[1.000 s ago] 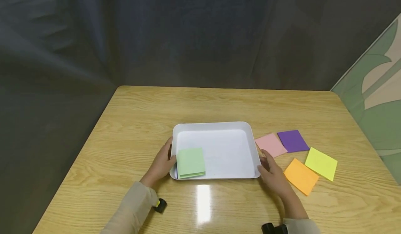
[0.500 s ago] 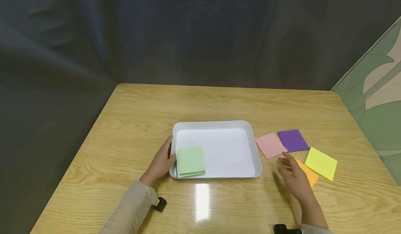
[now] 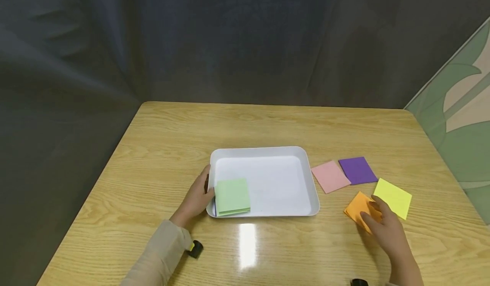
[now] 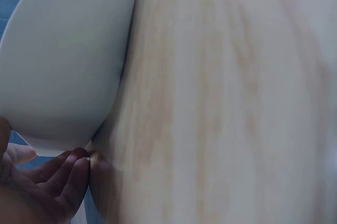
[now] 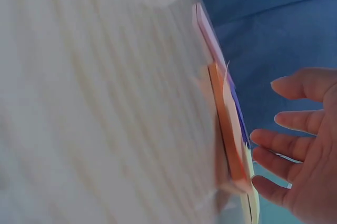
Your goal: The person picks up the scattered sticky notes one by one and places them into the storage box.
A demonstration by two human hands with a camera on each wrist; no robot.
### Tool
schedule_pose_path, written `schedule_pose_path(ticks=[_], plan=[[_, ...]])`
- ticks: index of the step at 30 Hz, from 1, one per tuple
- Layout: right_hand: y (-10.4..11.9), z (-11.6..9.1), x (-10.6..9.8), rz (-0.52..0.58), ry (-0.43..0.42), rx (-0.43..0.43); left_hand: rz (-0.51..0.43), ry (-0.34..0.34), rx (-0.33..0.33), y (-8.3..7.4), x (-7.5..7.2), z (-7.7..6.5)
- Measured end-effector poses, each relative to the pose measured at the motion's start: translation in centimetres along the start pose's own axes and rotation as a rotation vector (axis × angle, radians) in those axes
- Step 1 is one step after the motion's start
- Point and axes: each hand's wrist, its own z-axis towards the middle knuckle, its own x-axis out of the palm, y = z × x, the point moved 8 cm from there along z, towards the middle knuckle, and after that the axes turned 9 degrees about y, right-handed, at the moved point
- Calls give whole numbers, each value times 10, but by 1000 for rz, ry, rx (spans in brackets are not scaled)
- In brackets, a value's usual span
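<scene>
My left hand (image 3: 194,201) holds the left wall of a white tray (image 3: 284,211); the left wrist view shows its fingers (image 4: 73,176) bent against the tray's lower outer wall (image 4: 68,66). A light green sticky note pad (image 3: 232,195) lies in the tray's front left corner, with a sliver of blue at its left edge. My right hand (image 3: 388,228) hovers over the orange sticky note pad (image 3: 357,207), thumb and fingers apart. From the right wrist, the fingers look loosely spread beside the orange pad (image 5: 226,124), whose top sheet lifts at one end.
Right of the tray lie a pink pad (image 3: 331,176), a purple pad (image 3: 357,170) and a yellow pad (image 3: 394,197), close together. All stand on a wooden table (image 3: 268,126). A dark curtain (image 3: 237,43) hangs behind it, and a green patterned panel (image 3: 459,103) borders the right.
My right hand has let go of the tray's right side and moved right, over the orange pad. My left hand has stayed on the tray.
</scene>
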Motion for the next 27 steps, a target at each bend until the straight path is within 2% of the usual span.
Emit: schedule_pose_path(ticks=[13, 22, 27], plan=[[-17, -2, -6, -180, -1, 7, 11, 2, -5, 0, 0, 0], [-25, 1, -2, -284, 54, 31, 4, 5, -1, 0, 0, 0], [-26, 2, -1, -312, 53, 33, 2, 6, 6, 0, 1, 0]])
